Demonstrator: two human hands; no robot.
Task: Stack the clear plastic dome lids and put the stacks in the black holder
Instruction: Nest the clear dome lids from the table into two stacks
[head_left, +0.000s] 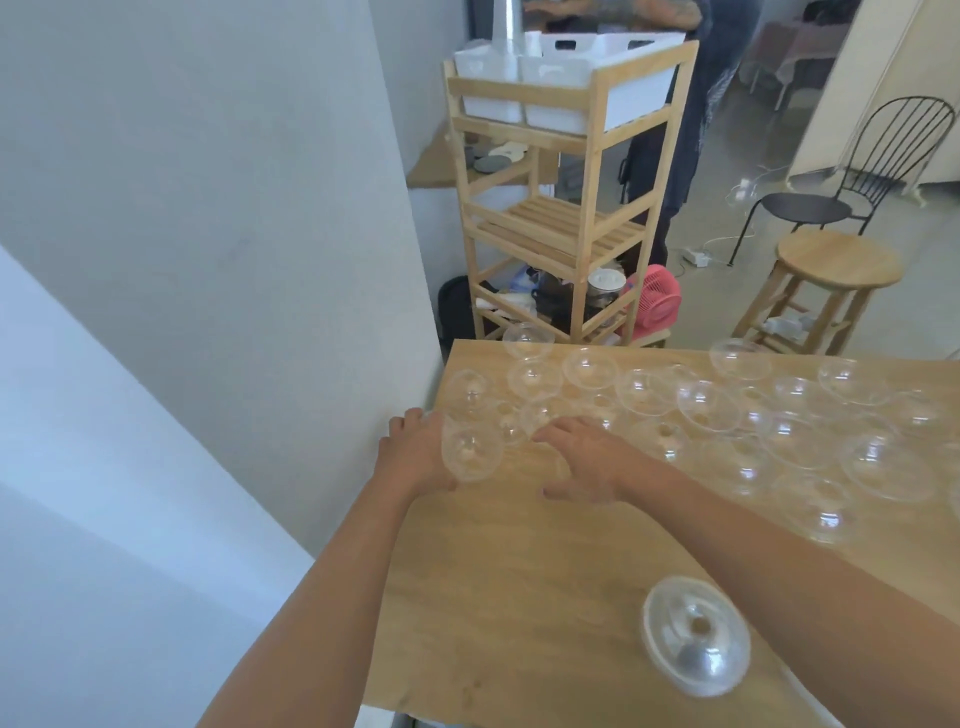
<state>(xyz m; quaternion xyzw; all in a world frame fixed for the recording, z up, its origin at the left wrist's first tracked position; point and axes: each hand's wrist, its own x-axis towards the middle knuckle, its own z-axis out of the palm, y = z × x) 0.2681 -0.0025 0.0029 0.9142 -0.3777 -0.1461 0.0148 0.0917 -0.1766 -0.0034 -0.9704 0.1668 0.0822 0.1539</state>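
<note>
Several clear plastic dome lids (709, 413) lie scattered over the far half of the wooden table (519, 571). My left hand (415, 449) grips a small stack of dome lids (470, 452) at the table's left edge, tilted on its side. My right hand (582, 457) rests palm down on the table beside that stack, fingers spread over another lid that I can barely make out. A separate stack of lids (696, 636) lies near the front of the table under my right forearm. No black holder is in view.
A white wall (208, 260) runs close along the table's left side. Beyond the table stand a wooden shelf rack (566, 208) with white bins, a pink fan (657, 301), a wooden stool (836, 270) and a black chair (831, 208). A person stands behind the rack.
</note>
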